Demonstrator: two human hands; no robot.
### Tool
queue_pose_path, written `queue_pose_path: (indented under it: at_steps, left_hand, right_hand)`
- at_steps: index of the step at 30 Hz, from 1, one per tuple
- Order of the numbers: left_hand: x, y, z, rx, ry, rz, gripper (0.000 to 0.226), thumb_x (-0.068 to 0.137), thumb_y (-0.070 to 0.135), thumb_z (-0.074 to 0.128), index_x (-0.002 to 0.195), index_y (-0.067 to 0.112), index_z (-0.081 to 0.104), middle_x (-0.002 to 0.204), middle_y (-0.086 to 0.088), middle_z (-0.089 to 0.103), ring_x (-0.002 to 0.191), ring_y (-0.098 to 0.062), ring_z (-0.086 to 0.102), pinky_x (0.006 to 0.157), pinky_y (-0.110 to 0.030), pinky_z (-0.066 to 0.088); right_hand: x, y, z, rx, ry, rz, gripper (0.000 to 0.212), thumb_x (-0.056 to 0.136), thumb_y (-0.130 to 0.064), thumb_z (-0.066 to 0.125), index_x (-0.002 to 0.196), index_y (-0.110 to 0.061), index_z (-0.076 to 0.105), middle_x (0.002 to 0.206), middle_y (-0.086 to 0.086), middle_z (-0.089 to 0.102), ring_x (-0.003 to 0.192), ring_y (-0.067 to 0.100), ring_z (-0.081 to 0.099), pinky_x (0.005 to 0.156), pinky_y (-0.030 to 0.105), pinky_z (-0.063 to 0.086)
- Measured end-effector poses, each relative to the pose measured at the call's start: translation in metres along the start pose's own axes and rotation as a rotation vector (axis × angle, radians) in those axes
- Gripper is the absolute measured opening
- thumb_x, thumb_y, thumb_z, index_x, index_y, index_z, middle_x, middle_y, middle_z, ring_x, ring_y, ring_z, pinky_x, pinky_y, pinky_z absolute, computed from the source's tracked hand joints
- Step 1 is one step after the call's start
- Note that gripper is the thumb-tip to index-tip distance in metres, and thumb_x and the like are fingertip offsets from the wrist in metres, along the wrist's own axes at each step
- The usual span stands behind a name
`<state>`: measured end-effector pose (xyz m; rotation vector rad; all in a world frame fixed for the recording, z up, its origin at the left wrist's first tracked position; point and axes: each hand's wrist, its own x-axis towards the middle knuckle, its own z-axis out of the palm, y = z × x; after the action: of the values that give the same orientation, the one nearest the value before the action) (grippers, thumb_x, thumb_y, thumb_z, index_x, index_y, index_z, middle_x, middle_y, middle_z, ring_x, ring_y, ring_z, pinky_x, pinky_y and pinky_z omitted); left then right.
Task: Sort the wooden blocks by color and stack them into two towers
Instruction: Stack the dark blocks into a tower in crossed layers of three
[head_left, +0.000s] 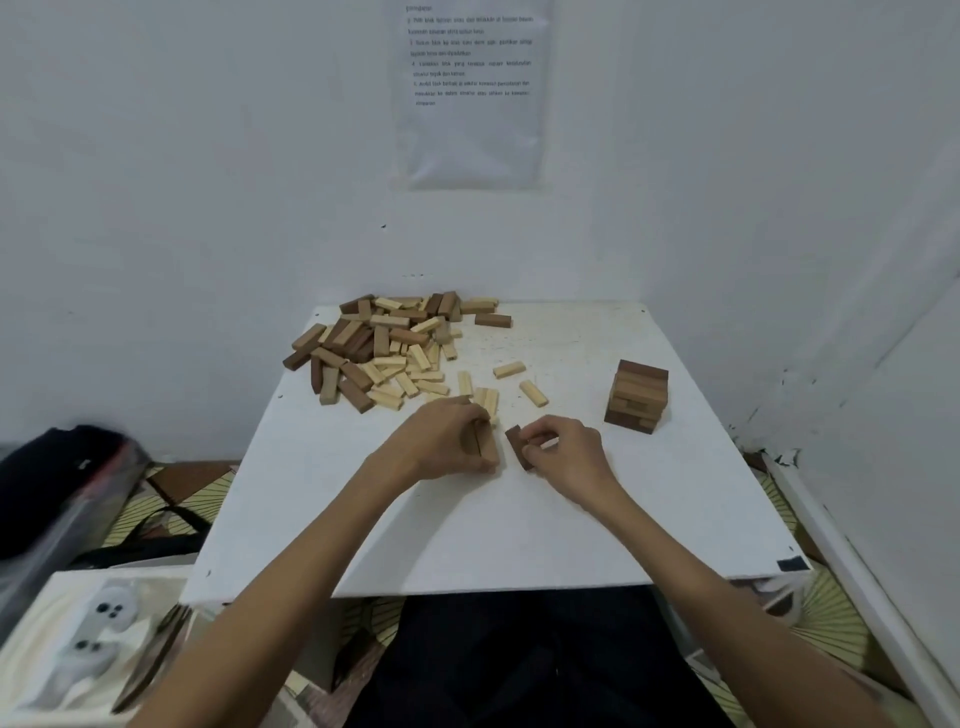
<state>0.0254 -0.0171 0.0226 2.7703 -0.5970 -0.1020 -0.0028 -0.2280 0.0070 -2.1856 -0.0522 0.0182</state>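
Surface: white counter (467, 525), square board, pushed into a corner of plain white walls. Black tape patch (793, 564) on its near right corner. Printed sheet (470, 93) on the back wall, text too blurred to read.

Task items: mixed pile of blocks (384, 348) at far left of the counter, dark and light jumbled together, some at the edge. A few loose light blocks (509, 370) lie flat between the pile and the hands. Brown tower (638, 396) stands at the right, several layers, upright, well apart from the pile.

Left hand (452, 436): at counter centre, fingers curled round a tan block (477, 441), mostly hidden under them. It sits just in front of the loose light blocks and partly covers them.

Right hand (566, 449): just beside the left, fingertips pinching a dark block (515, 446), which is tilted with its lower end on the counter.

Around: black bag (62, 483) on the floor at left, white tray (62, 639) with a pale controller (101, 623) at lower left, patterned floor mat (831, 613) under the counter.
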Motion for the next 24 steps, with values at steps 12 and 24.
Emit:
queue_pose_path:
  at_steps: [12, 24]
  left_hand:
    - [-0.024, -0.006, 0.014, -0.137, -0.050, -0.103, 0.101, 0.066, 0.060, 0.086, 0.148, 0.019, 0.045, 0.134, 0.005, 0.044, 0.120, -0.017, 0.049, 0.096, -0.031, 0.044]
    - [-0.017, -0.014, 0.017, -0.152, -0.071, -0.071, 0.075, 0.068, 0.064, 0.081, 0.132, 0.033, 0.058, 0.107, 0.012, 0.054, 0.099, -0.011, 0.054, 0.085, -0.033, 0.047]
  right_hand:
    - [0.015, 0.009, -0.022, -0.474, -0.515, -0.183, 0.080, 0.080, -0.036, 0.079, 0.149, -0.023, 0.042, 0.115, -0.009, 0.054, 0.088, 0.001, 0.050, 0.072, 0.015, 0.035]
    - [0.038, 0.007, -0.015, -0.399, -0.560, -0.305, 0.070, 0.070, -0.052, 0.087, 0.132, -0.034, 0.059, 0.097, -0.013, 0.059, 0.079, 0.003, 0.050, 0.072, 0.021, 0.040]
